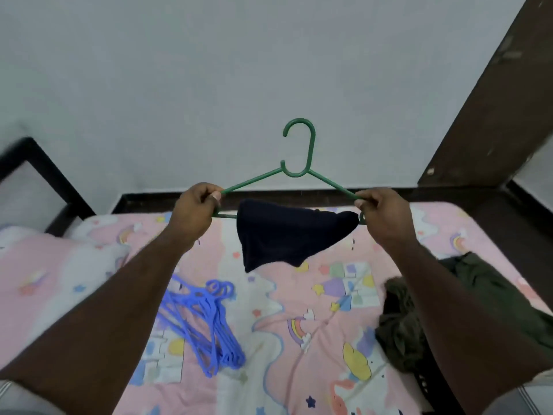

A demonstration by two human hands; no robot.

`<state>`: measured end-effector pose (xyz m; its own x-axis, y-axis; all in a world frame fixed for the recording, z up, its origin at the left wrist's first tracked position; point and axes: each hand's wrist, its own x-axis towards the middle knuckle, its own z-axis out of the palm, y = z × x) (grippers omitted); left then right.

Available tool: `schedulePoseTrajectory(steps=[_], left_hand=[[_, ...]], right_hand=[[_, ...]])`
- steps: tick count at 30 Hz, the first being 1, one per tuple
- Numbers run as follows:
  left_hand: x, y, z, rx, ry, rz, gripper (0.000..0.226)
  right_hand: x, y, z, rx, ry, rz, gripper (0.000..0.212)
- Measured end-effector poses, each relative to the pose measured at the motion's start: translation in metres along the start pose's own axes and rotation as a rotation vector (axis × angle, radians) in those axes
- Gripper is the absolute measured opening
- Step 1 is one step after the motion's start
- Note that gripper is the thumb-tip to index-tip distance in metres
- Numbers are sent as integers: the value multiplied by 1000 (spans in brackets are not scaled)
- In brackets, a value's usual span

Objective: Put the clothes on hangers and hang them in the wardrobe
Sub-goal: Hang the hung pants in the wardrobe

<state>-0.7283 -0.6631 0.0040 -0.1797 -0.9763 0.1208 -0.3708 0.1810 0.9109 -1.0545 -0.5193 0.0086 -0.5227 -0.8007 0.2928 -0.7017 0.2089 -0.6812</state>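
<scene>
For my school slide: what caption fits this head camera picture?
Both hands, left hand and right hand, hold a green hanger with a dark garment above the bed.

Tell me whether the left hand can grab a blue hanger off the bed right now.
Probably not yet: the left hand grips the green hanger carrying the dark garment. The blue hangers lie uncovered below it, within likely reach once freed.

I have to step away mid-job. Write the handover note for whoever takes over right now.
Left hand: grip on the left end of the green hanger.
Right hand: grip on its right end.
Done: a dark garment is draped over the hanger's bottom bar, held up above the bed.
Left: hang it in the wardrobe, which is out of view. An olive garment lies on the bed at right; spare blue hangers lie at left.
</scene>
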Motion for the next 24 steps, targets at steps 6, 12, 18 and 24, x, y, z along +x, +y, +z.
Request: schedulePoseTrajectory(steps=[6,12,18,24], left_hand=[[-3,96,-67,-137,165,130,20],[-26,152,-128,-247,161,175,18],[-59,194,-178,-492,124,152,10],[-92,204,-189,-802,116,87,19]], right_hand=[[6,-70,-74,342,-15,22,11],[-11,-118,-116,692,-182,-3,17],[-17,-156,-140,817,-156,-71,14],[-15,-176,-157,903,-157,-121,13]])
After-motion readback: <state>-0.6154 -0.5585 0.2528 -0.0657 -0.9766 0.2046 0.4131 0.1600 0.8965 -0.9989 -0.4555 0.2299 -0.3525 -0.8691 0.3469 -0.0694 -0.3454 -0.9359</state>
